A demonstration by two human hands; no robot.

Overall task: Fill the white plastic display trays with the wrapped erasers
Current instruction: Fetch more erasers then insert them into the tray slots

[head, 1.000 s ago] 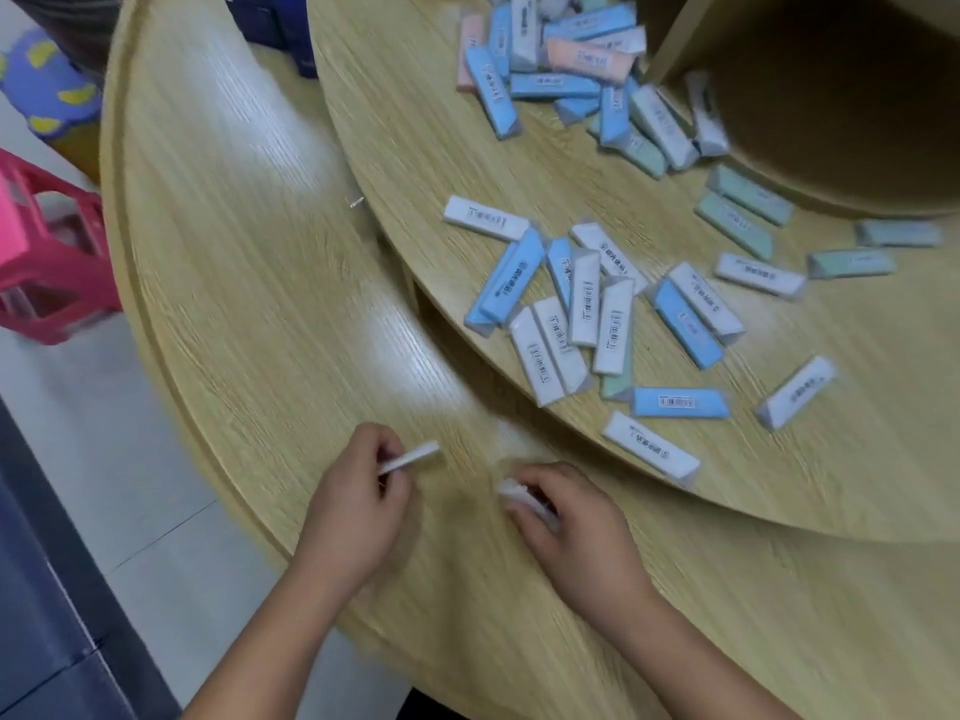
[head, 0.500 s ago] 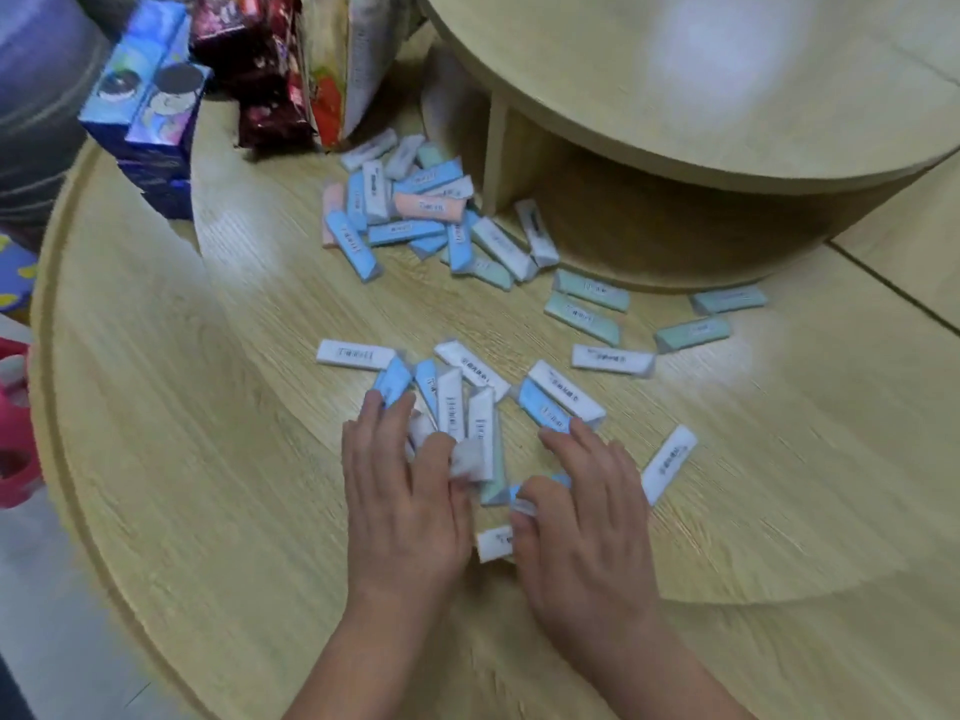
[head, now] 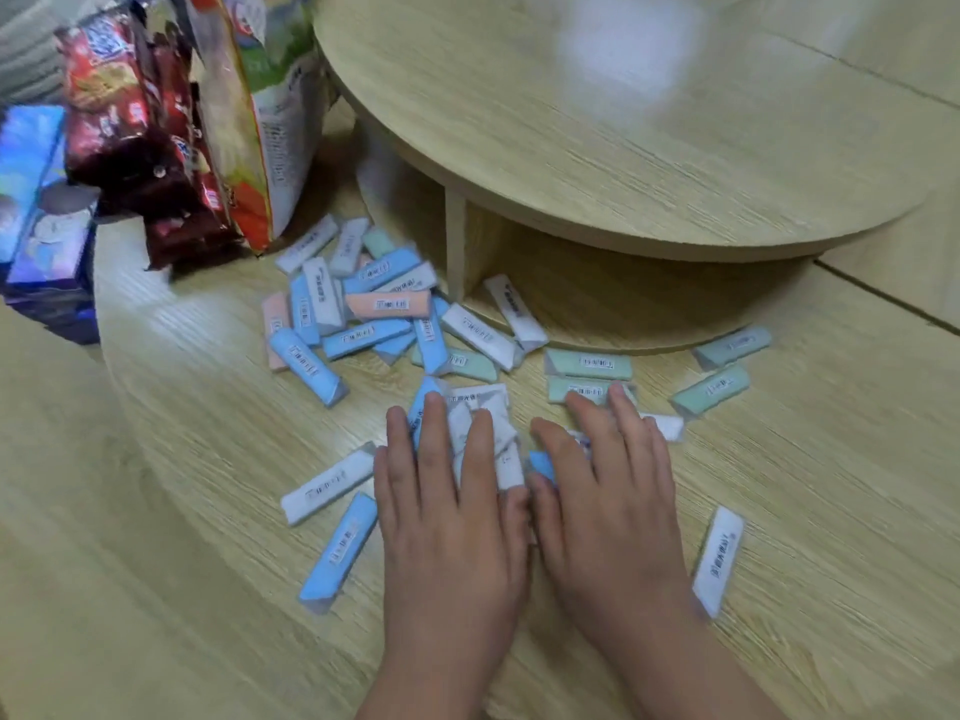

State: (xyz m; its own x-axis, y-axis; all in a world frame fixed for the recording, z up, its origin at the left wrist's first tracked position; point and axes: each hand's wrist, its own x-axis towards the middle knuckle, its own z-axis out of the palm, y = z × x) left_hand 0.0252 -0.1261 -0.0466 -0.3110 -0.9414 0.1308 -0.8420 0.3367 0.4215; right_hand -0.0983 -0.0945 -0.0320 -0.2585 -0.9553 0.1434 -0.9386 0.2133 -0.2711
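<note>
Seen from the head camera, the two hands lie flat, side by side, with the thumbs almost touching. The left hand [head: 447, 517] has straight fingers spread over a little bunch of white and blue wrapped erasers [head: 485, 418]. The right hand [head: 608, 506] is flat too, with its fingertips on a pale green wrapped eraser [head: 566, 389]. Neither hand grips anything.

All of this is on the light round wooden shelf [head: 208, 433]. A long white wrapped eraser [head: 327, 485] and a blue wrapped eraser [head: 340, 550] lie just left of the left hand. Another white wrapped eraser [head: 719, 558] lies to the right of the right hand.

A bigger heap of blue, white, pink and green wrapped erasers [head: 363, 309] sits farther back. It is next to the shiny red snack bags [head: 130, 132] and by the edge of the higher round wooden shelf [head: 623, 148].
</note>
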